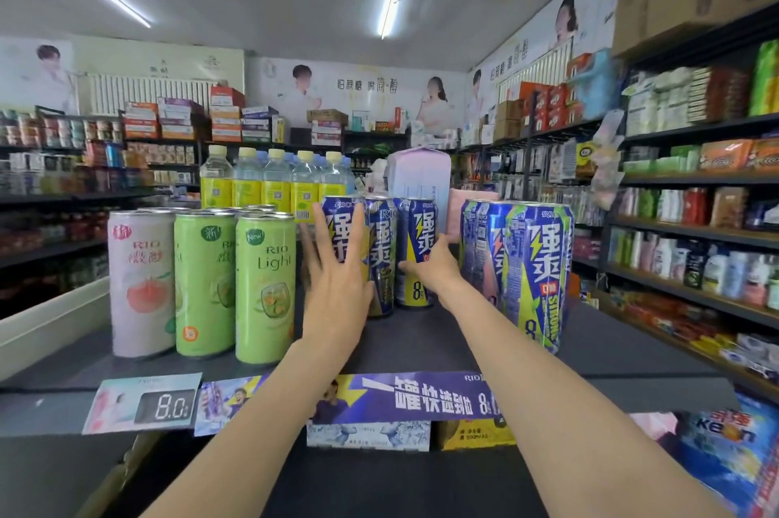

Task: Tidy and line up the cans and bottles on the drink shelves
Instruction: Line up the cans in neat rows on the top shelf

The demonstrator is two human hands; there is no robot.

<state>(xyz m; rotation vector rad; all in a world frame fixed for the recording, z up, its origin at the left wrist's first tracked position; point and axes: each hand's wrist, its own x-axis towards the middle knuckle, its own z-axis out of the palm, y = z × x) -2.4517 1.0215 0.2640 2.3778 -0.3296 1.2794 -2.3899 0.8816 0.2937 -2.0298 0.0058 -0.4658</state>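
Two hands work the shelf (421,349): left hand (337,281) spread flat against a blue can (343,239) (upright), right hand's (434,268) grip wrapped round another blue can (419,239).

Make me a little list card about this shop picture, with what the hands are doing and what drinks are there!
place: shop shelf with drinks
left hand: open, fingers spread against a blue can
right hand: gripping another blue can
between them: one more blue can
left side: pink can and green cans in a row
right side: blue cans near the front
behind: bottles with yellow labels
price tag: 8.0
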